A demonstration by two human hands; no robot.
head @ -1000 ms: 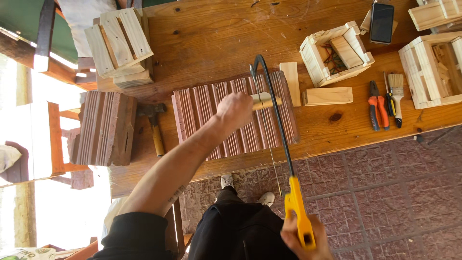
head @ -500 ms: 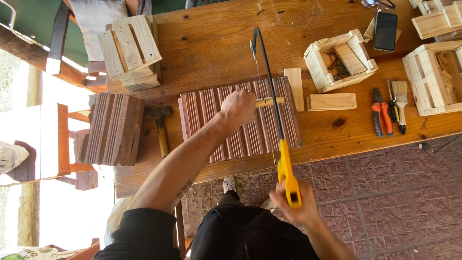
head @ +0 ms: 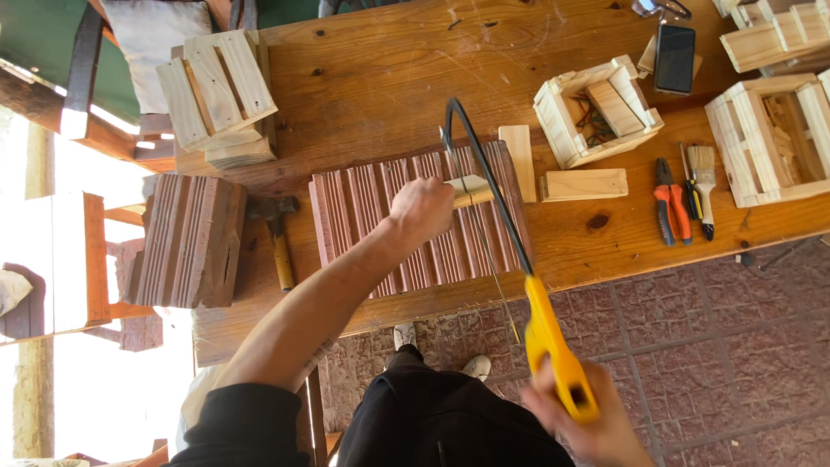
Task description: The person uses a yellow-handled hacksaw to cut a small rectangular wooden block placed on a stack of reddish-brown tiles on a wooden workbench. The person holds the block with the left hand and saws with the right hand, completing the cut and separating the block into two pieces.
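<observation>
The right hand (head: 577,421) is closed tight around the yellow handle of a saw (head: 519,281), whose blade crosses a small wood strip (head: 471,190). The left hand (head: 421,209) is clamped on that strip, pressing it onto a ribbed brick (head: 380,216) on the wooden table (head: 389,78). 1 hammer (head: 278,233) lies just left of the brick.

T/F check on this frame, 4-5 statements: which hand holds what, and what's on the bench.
1. The right hand grips the yellow-handled saw. True.
2. The left hand holds the hammer. False: it presses a wood piece onto the ribbed brick; the hammer lies untouched.
3. Pliers lie beside a paintbrush. True.
4. The phone sits inside a wooden crate. False: it lies on the workbench.
</observation>
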